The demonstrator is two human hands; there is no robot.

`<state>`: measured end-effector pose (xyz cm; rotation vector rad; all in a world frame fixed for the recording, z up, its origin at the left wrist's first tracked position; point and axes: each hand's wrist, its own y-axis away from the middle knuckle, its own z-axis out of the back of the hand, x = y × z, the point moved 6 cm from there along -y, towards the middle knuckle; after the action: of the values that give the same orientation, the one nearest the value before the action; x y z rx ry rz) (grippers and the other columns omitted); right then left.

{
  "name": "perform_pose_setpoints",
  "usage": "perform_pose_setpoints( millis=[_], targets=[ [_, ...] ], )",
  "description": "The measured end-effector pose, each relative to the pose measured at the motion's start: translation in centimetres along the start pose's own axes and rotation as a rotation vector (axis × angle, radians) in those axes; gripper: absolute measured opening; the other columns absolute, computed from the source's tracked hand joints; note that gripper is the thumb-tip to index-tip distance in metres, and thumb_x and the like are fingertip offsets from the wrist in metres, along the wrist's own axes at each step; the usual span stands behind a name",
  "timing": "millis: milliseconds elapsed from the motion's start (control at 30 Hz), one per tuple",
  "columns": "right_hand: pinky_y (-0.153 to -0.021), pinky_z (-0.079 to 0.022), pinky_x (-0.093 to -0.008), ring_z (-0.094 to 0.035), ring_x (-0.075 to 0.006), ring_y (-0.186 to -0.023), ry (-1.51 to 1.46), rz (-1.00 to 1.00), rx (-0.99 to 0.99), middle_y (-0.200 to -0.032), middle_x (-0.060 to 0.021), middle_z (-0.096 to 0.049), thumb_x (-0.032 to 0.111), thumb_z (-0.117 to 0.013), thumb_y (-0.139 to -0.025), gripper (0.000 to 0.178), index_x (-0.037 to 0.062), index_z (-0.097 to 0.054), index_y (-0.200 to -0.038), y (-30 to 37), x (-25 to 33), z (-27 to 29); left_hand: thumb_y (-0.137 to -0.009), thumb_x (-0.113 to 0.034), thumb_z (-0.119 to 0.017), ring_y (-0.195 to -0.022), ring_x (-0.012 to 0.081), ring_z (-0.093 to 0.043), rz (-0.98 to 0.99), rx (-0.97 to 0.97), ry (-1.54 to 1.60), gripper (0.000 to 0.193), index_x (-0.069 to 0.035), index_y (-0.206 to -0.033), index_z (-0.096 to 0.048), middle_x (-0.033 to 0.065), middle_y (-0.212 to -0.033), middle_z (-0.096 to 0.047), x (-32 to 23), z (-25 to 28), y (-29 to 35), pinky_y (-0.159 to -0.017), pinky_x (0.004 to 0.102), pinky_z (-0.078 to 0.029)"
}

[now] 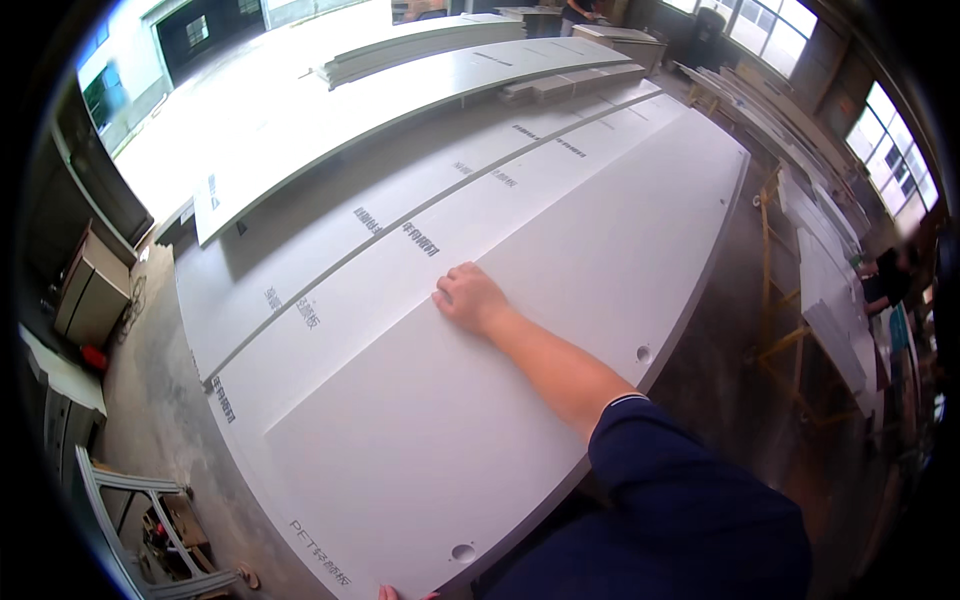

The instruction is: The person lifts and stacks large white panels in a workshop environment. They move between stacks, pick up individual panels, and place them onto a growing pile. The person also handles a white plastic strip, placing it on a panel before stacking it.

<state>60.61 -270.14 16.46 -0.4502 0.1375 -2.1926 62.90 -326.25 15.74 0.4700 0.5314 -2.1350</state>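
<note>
I have the right hand [470, 298] on the far long edge of the top white panel [400, 440], its fingers bent into a narrow curl there; whether they actually pinch the board I can't tell. Of the left hand [388, 594] I get only fingertips at the panel's near end (the lower edge of my view cuts off the rest), so I can't tell how wide it stands. The top panel lies flat, round holes along its right side, overlapping a printed panel [345, 335]. Past a dark seam lies another pale board [300, 245], and above that a raised board [400, 130] casts a shadow. Farther out I see a stack of boards [430, 48] beside the bright doorway, a metal frame [127, 484] on the floor at lower left, and, well apart on the right, a person [885, 280] beside more boards [830, 300].
</note>
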Motion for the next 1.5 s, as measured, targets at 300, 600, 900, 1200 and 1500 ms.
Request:
perform_pose_setpoints(
  millis=[300, 600, 900, 1200, 1500],
  targets=[
    [-0.110, -0.029, -0.0394, -0.052, -0.0283, -0.113, -0.055, -0.014, 0.021, -0.107, -0.0158, -0.061, 0.033, -0.046, -0.093, 0.035, 0.0031, -0.065, -0.099, 0.2, -0.7, -0.4, -0.070, -0.015, -0.075, -0.096, 0.0346, -0.054, -0.028, 0.232, -0.283, 0.050, 0.002, -0.113, -0.055, 0.0229, -0.099, -0.059, 4.3, -2.9, 0.6, -0.081, 0.0435, -0.048],
    [-0.109, -0.030, -0.0384, -0.051, -0.0270, -0.113, -0.105, 0.005, -0.047, -0.108, -0.0146, -0.060, 0.031, -0.047, -0.092, 0.034, 0.0032, -0.065, -0.098, 0.3, -1.0, -0.5, -0.087, -0.021, -0.064, -0.096, 0.0272, -0.057, 0.560, 0.075, 0.570, 0.045, 0.004, -0.122, -0.053, 0.0179, -0.108, -0.061, 9.7, -5.2, 2.5, -0.083, 0.0401, -0.048],
    [-0.106, -0.033, -0.0377, -0.051, -0.0279, -0.112, -0.154, -0.038, -0.076, -0.106, -0.0156, -0.059, 0.025, -0.050, -0.090, 0.028, 0.0007, -0.064, -0.094, 0.9, -0.4, -0.3, -0.082, -0.003, -0.059, -0.114, 0.0334, -0.053, 0.209, 0.034, 0.184, 0.055, 0.005, -0.134, -0.045, 0.0252, -0.126, -0.052, 7.8, -4.6, 3.5, -0.098, 0.0395, -0.044],
    [-0.104, -0.035, -0.0375, -0.050, -0.0256, -0.110, -0.128, -0.048, -0.103, -0.105, -0.0133, -0.058, 0.024, -0.049, -0.090, 0.026, 0.0017, -0.062, -0.093, 0.9, 0.3, 0.2, -0.081, -0.001, -0.060, -0.108, 0.0329, -0.056, 0.285, -0.007, 0.221, 0.054, 0.004, -0.133, -0.047, 0.0244, -0.121, -0.056, 4.8, -3.1, 2.3, -0.093, 0.0397, -0.047],
    [-0.102, -0.035, -0.0366, -0.051, -0.0241, -0.109, -0.120, -0.062, -0.159, -0.103, -0.0126, -0.058, 0.023, -0.051, -0.088, 0.022, 0.0046, -0.063, -0.089, 0.6, 0.2, -0.1, -0.083, -0.006, -0.061, -0.103, 0.0294, -0.058, 0.226, 0.054, 0.194, 0.051, 0.004, -0.132, -0.048, 0.0221, -0.119, -0.059, 2.7, -1.9, 0.4, -0.086, 0.0371, -0.048]
  ],
)
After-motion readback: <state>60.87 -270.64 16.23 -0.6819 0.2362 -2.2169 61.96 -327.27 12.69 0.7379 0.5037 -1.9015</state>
